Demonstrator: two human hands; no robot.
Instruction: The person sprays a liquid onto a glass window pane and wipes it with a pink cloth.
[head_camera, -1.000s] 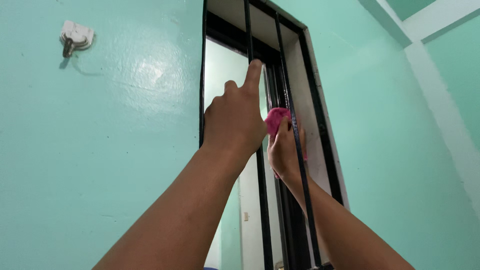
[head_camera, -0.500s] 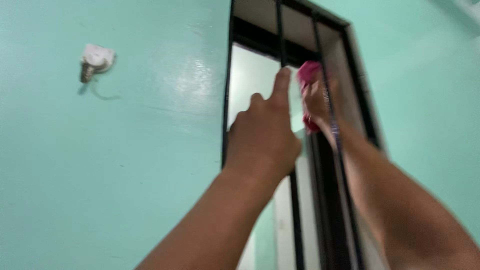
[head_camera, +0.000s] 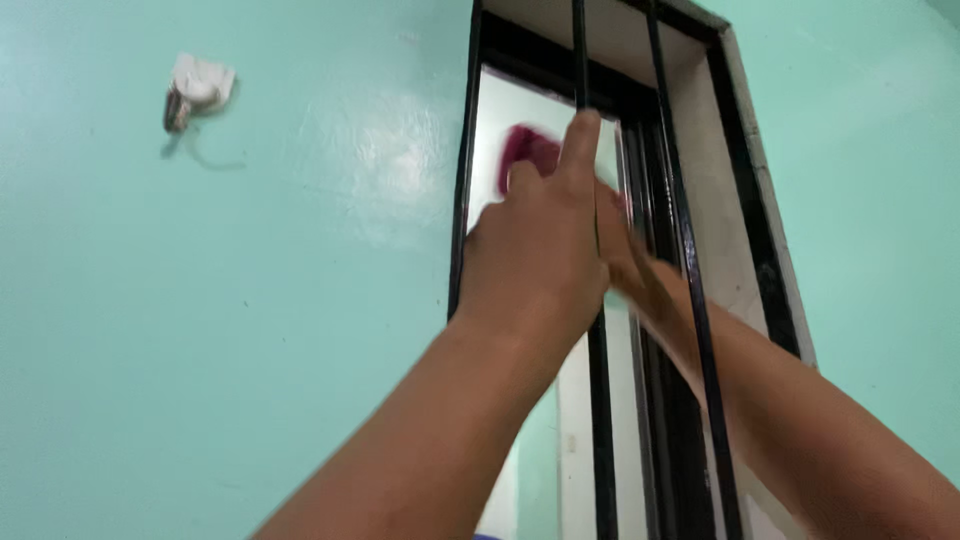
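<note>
My left hand (head_camera: 535, 255) is wrapped around a black vertical window bar (head_camera: 600, 400), its index finger stretched up along the bar. My right hand (head_camera: 628, 255) reaches through between the bars, and my left hand hides most of it. It holds a pink cloth (head_camera: 520, 150), blurred, against the glass pane (head_camera: 500, 110) just above and behind my left hand's knuckles. A second black bar (head_camera: 690, 290) crosses in front of my right forearm.
The window has a black frame (head_camera: 462, 200) set in a glossy mint-green wall (head_camera: 250, 300). A white wall hook (head_camera: 196, 88) with a metal prong sits at the upper left. The white window reveal (head_camera: 715, 180) runs down the right side.
My right hand moved the pink cloth up, then left across the glass, from right of the bar to behind my left hand. My left hand kept its hold on the bar.
</note>
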